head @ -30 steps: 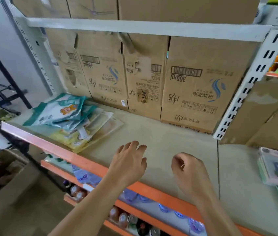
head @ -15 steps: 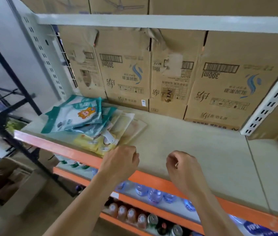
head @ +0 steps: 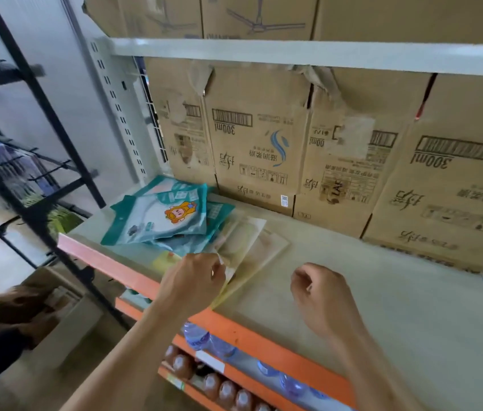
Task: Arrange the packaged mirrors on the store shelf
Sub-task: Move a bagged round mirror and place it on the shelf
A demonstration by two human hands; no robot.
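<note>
One person's two bare arms, seen from above.
The bare left grip [head: 193, 280], a hand of slim build, and the bare right grip [head: 320, 295] each run into a long, slender, uncovered forearm: the left forearm [head: 133, 351] and the right forearm [head: 373, 372] show skin unbroken from wrist to the lower edge of the view. Knuckles stand out as rounded ridges on the backs of both hands, and one short-trimmed nail shows on the right grip.
</note>
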